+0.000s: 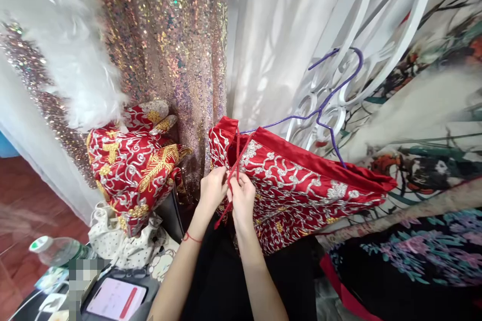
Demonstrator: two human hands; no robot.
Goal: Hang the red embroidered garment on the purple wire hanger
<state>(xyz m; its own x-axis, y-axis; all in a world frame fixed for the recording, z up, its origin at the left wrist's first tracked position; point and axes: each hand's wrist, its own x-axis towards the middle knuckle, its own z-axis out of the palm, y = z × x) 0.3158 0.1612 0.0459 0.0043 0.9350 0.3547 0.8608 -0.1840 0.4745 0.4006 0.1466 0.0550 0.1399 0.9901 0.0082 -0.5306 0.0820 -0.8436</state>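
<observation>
A red skirt-like garment [297, 175] with silver and gold embroidery hangs from a purple hanger [319, 110] in front of me. At the gap in its waistband, my left hand [214, 188] pinches a thin red cord [238, 153]. Close beside it, my right hand [243, 193] has its fingers closed on the same cord. One cord end dangles below the fingers, its tip near the garment's lower left. The exact crossing of the cord between my fingertips is too small to make out.
A white curled metal frame [361, 20] stands behind the hanger. To the left lies a folded red embroidered garment [128, 170] above a dotted white cloth [113, 241]. A plastic bottle [60, 251] and a lit phone [116, 299] are lower left. A sequin curtain [169, 35] hangs behind.
</observation>
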